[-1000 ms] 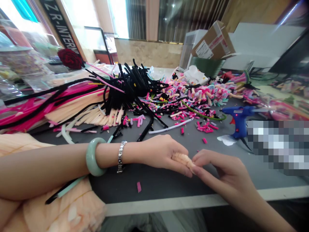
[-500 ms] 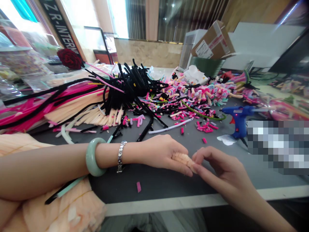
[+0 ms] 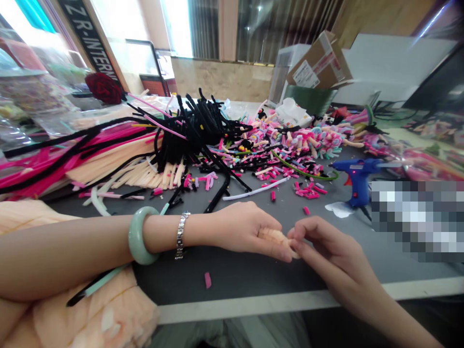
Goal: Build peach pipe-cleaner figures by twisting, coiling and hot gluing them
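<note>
A small peach fuzzy piece (image 3: pixel 274 236), ridged like a wound coil, lies between my two hands above the dark grey table (image 3: pixel 253 280). My left hand (image 3: pixel 250 232), with a jade bangle and a silver bracelet on its wrist, grips the piece between thumb and curled fingers. At its right end, the thumb and index finger of my right hand (image 3: pixel 326 251) pinch the tip. Just below my left wrist lies a short pink piece (image 3: pixel 207 280).
A blue glue gun (image 3: pixel 359 179) stands at the right. Black stems (image 3: pixel 203 125) and many pink cut bits (image 3: pixel 308 188) lie behind my hands. A peach bundle (image 3: pixel 94 309) is at the lower left, and a cardboard box (image 3: pixel 319 63) sits at the back.
The fingertips of my right hand have shifted slightly at the right end of the peach piece, whose tip now shows a little lower. My left hand has hardly moved.
</note>
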`<state>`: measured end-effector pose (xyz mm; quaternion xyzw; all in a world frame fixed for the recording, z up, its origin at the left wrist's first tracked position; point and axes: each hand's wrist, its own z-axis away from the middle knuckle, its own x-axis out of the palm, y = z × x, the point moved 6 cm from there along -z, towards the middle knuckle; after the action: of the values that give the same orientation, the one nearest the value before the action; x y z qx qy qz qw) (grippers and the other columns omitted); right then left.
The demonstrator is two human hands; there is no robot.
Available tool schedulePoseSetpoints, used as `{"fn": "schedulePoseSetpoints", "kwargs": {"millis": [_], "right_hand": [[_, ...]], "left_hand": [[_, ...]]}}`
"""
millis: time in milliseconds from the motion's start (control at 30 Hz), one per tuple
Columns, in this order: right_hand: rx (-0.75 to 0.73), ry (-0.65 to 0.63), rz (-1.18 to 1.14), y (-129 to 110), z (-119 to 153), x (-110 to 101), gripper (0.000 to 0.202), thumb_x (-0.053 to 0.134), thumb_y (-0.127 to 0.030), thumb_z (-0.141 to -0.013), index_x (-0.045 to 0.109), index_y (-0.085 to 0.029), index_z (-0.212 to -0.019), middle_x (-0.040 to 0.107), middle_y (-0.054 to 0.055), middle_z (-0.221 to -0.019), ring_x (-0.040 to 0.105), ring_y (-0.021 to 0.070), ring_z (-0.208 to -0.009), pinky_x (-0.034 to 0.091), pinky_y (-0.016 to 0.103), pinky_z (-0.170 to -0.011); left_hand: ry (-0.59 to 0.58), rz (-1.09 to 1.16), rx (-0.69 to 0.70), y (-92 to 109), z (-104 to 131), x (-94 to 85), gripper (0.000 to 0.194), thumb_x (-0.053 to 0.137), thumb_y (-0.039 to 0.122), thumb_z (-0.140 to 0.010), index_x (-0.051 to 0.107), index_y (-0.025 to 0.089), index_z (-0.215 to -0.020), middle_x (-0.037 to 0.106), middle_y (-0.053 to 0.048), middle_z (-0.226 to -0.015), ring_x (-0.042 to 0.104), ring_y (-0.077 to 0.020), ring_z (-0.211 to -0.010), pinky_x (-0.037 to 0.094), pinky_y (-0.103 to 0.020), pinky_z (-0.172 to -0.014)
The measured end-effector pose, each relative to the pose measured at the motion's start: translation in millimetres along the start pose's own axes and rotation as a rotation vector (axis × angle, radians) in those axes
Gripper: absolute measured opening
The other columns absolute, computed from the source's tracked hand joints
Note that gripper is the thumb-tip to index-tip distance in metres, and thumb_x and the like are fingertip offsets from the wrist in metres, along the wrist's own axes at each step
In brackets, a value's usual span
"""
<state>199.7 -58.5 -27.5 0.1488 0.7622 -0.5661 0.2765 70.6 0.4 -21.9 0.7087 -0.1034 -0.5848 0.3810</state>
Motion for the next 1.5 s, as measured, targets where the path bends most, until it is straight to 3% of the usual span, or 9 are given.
{"fn": "schedulePoseSetpoints", "kwargs": {"millis": [233, 533, 833, 1033, 1500], "right_hand": [[0.040, -0.016, -0.001, 6, 2, 2, 0.012, 0.042, -0.031, -0.095, 0.050, -0.023, -0.089, 0.055, -0.002, -0.073, 0.052, 0.0112, -0.066, 0.040, 0.022, -0.059], [-0.021, 0.027, 0.114, -2, 0, -1, 0.014, 0.043, -0.026, -0.094, 0.052, -0.023, -0.083, 0.054, -0.003, -0.070, 0.049, 0.0098, -0.061, 0.038, 0.020, -0.055], [-0.048, 0.029, 0.049, -3, 0, -2, 0.002, 0.047, -0.024, -0.092, 0.047, -0.025, -0.092, 0.061, -0.004, -0.077, 0.057, 0.0095, -0.067, 0.043, 0.020, -0.062], [-0.014, 0.014, 0.035, -4, -2, -1, 0.012, 0.048, -0.026, -0.090, 0.041, -0.025, -0.099, 0.063, -0.003, -0.075, 0.061, 0.0125, -0.067, 0.046, 0.027, -0.070], [-0.041, 0.036, 0.007, -6, -2, -1, 0.025, 0.051, -0.024, -0.088, 0.037, -0.027, -0.109, 0.062, -0.003, -0.076, 0.061, 0.0127, -0.070, 0.049, 0.026, -0.069]], "left_hand": [[0.000, 0.008, 0.000, 0, 0, 0.0, 0.051, 0.054, 0.063, -0.079, 0.047, 0.016, -0.060, 0.040, 0.006, -0.051, 0.038, -0.0056, -0.047, 0.024, -0.019, -0.046], [-0.010, 0.044, -0.023, 0, 0, 0.9, 0.048, 0.054, 0.062, -0.080, 0.056, 0.016, -0.065, 0.047, 0.005, -0.054, 0.043, -0.0068, -0.050, 0.025, -0.019, -0.047], [-0.002, 0.011, -0.006, 1, 0, -0.2, 0.048, 0.053, 0.059, -0.082, 0.047, 0.016, -0.061, 0.040, 0.006, -0.052, 0.037, -0.0060, -0.049, 0.024, -0.020, -0.047], [0.011, 0.008, 0.011, 1, 1, -0.6, 0.049, 0.049, 0.059, -0.084, 0.044, 0.016, -0.060, 0.036, 0.006, -0.051, 0.034, -0.0060, -0.048, 0.023, -0.021, -0.047], [-0.001, -0.033, 0.025, 3, 1, -0.7, 0.048, 0.047, 0.059, -0.086, 0.045, 0.017, -0.063, 0.036, 0.006, -0.051, 0.033, -0.0061, -0.049, 0.022, -0.021, -0.048]]}}
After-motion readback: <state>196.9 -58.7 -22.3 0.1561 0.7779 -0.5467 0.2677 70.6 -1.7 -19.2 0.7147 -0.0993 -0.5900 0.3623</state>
